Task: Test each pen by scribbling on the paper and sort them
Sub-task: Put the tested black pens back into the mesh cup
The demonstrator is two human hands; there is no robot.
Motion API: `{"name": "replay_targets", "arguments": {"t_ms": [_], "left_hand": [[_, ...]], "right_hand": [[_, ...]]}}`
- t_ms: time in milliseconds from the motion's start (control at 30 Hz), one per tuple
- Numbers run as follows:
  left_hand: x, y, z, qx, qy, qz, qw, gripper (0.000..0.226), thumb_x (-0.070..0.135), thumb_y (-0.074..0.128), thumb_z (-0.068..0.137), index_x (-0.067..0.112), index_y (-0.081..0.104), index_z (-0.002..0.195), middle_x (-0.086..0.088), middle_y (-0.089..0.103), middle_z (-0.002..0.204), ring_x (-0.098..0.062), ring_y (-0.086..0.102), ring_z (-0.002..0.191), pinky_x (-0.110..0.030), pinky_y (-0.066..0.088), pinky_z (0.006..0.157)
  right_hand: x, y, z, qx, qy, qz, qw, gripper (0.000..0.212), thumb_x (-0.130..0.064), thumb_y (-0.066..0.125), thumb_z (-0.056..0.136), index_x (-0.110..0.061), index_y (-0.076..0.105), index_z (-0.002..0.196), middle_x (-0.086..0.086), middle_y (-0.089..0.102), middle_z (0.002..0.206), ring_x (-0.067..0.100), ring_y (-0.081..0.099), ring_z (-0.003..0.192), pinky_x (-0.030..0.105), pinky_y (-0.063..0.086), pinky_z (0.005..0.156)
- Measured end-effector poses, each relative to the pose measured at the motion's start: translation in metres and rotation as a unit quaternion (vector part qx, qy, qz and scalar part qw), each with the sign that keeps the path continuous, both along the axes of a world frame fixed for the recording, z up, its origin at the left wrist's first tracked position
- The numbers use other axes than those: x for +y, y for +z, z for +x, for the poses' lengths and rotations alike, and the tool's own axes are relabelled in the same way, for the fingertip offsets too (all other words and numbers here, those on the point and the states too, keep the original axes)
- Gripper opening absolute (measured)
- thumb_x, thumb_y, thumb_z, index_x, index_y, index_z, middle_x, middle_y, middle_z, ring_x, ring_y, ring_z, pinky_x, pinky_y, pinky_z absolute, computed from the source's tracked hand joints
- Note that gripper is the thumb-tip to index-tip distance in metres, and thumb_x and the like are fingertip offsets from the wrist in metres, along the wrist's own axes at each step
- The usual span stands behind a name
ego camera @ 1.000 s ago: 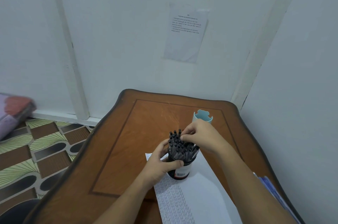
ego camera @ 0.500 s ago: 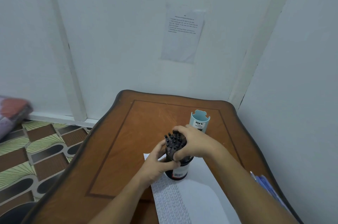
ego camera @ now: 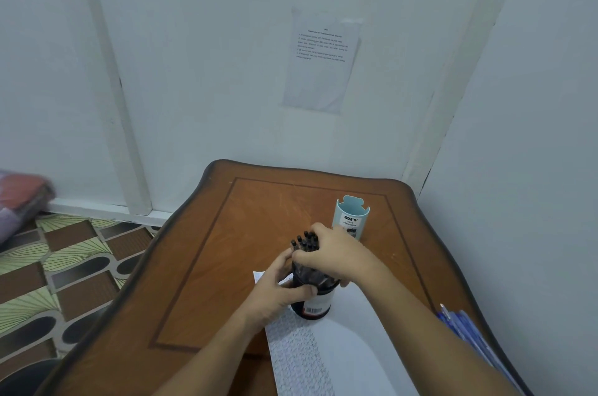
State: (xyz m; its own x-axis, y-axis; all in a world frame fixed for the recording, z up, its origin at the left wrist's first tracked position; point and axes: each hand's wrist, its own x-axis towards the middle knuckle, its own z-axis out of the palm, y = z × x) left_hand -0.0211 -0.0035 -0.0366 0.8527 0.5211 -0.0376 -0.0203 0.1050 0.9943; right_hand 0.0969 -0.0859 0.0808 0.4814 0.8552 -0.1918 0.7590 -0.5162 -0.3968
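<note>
On the desk (ego camera: 210, 250), paper (ego camera: 349, 357) lies under the black cup (ego camera: 312, 303). Our left hand (ego camera: 275, 287) grips the cup's side. Our right hand (ego camera: 335, 256) wraps the pens (ego camera: 302, 242) standing in the cup. Yanking the bunch could tip the cup and scatter pens. A second ago that hand only pinched pen tops.

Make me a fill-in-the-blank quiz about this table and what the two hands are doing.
1. The left hand grips the pen cup, which stands on the ___.
2. The right hand grips the tops of the ___ pens in that cup.
3. The organizer beyond the cup is light ___.
4. Loose pens lie at the ___ edge of the table.

Missing words: paper; black; blue; right.
</note>
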Motion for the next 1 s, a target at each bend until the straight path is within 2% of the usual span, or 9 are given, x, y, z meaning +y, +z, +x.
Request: {"name": "replay_targets", "arguments": {"t_ms": [67, 133, 267, 367, 433, 500, 600, 767, 1000], "left_hand": [[0.0, 0.001, 0.0, -0.007, 0.002, -0.009, 1.0, 0.071, -0.006, 0.077, 0.076, 0.023, 0.048, 0.134, -0.002, 0.064, 0.125, -0.014, 0.062, 0.115, -0.023, 0.051, 0.085], [0.0, 0.0, 0.002, -0.009, -0.005, -0.013, 1.0, 0.076, -0.001, 0.078, 0.072, 0.023, 0.046, 0.137, -0.003, 0.063, 0.128, -0.013, 0.062, 0.115, -0.025, 0.052, 0.087], [-0.003, -0.001, 0.008, -0.004, -0.02, -0.013, 1.0, 0.076, 0.005, 0.075, 0.072, 0.028, 0.046, 0.138, -0.001, 0.063, 0.128, -0.012, 0.061, 0.116, -0.025, 0.051, 0.089], [-0.005, 0.0, 0.013, 0.003, -0.043, 0.003, 0.999, 0.074, 0.01, 0.072, 0.073, 0.031, 0.045, 0.139, 0.003, 0.061, 0.13, -0.008, 0.059, 0.118, -0.024, 0.05, 0.092], [-0.005, 0.001, 0.016, 0.007, -0.055, 0.017, 0.998, 0.074, 0.013, 0.071, 0.072, 0.031, 0.045, 0.139, 0.006, 0.06, 0.131, -0.007, 0.056, 0.121, -0.026, 0.047, 0.098], [-0.006, 0.002, 0.017, 0.009, -0.062, 0.025, 0.998, 0.076, 0.02, 0.072, 0.068, 0.031, 0.046, 0.139, 0.005, 0.06, 0.132, -0.008, 0.054, 0.123, -0.031, 0.045, 0.103], [-0.007, 0.002, 0.019, 0.013, -0.065, 0.031, 0.997, 0.077, 0.028, 0.072, 0.065, 0.033, 0.047, 0.138, 0.007, 0.06, 0.131, -0.007, 0.053, 0.123, -0.034, 0.044, 0.104], [-0.01, -0.003, 0.021, 0.022, -0.056, 0.038, 0.997, 0.078, 0.028, 0.072, 0.072, 0.037, 0.04, 0.143, 0.012, 0.057, 0.134, -0.004, 0.052, 0.125, -0.032, 0.046, 0.101], [-0.021, -0.001, 0.022, 0.009, -0.012, 0.044, 0.999, 0.087, 0.034, 0.088, 0.058, 0.034, 0.047, 0.135, 0.009, 0.064, 0.121, -0.009, 0.062, 0.112, -0.022, 0.051, 0.087]], "right_hand": [[-0.002, 0.005, 0.01, 0.039, 0.049, -0.019, 0.998, 0.068, -0.045, 0.069, 0.08, -0.027, 0.043, 0.14, 0.002, 0.041, 0.127, 0.024, 0.056, 0.104, 0.031, 0.059, 0.059], [-0.008, 0.006, 0.024, 0.085, 0.088, -0.012, 0.992, 0.077, -0.037, 0.076, 0.08, -0.033, 0.039, 0.148, -0.006, 0.04, 0.142, 0.018, 0.051, 0.116, 0.029, 0.058, 0.073], [-0.026, 0.002, 0.046, 0.244, 0.115, 0.088, 0.959, 0.08, -0.039, 0.079, 0.082, -0.048, 0.034, 0.148, -0.023, 0.03, 0.15, 0.003, 0.03, 0.135, 0.02, 0.038, 0.1], [-0.039, -0.013, 0.057, 0.332, 0.068, 0.14, 0.93, 0.083, -0.054, 0.078, 0.068, -0.051, 0.04, 0.142, -0.017, 0.036, 0.151, 0.01, 0.038, 0.137, 0.037, 0.043, 0.107], [-0.048, -0.028, 0.064, 0.383, 0.045, 0.176, 0.906, 0.082, -0.046, 0.077, 0.062, -0.049, 0.046, 0.138, -0.013, 0.041, 0.15, 0.014, 0.048, 0.133, 0.05, 0.047, 0.106], [-0.058, -0.04, 0.066, 0.419, 0.033, 0.211, 0.883, 0.087, -0.033, 0.076, 0.058, -0.041, 0.047, 0.139, -0.007, 0.045, 0.147, 0.015, 0.052, 0.129, 0.047, 0.048, 0.105], [-0.071, -0.06, 0.062, 0.438, 0.023, 0.253, 0.862, 0.093, -0.008, 0.065, 0.058, -0.031, 0.043, 0.146, -0.006, 0.051, 0.145, 0.008, 0.053, 0.128, 0.039, 0.047, 0.106], [-0.079, -0.087, 0.051, 0.426, -0.007, 0.302, 0.853, 0.096, 0.017, 0.062, 0.066, -0.035, 0.041, 0.144, -0.016, 0.057, 0.138, 0.006, 0.055, 0.127, 0.031, 0.053, 0.094], [-0.076, -0.107, 0.034, 0.372, -0.052, 0.323, 0.869, 0.081, -0.002, 0.077, 0.072, -0.032, 0.046, 0.141, -0.003, 0.066, 0.128, 0.014, 0.062, 0.119, 0.028, 0.054, 0.085]]}}
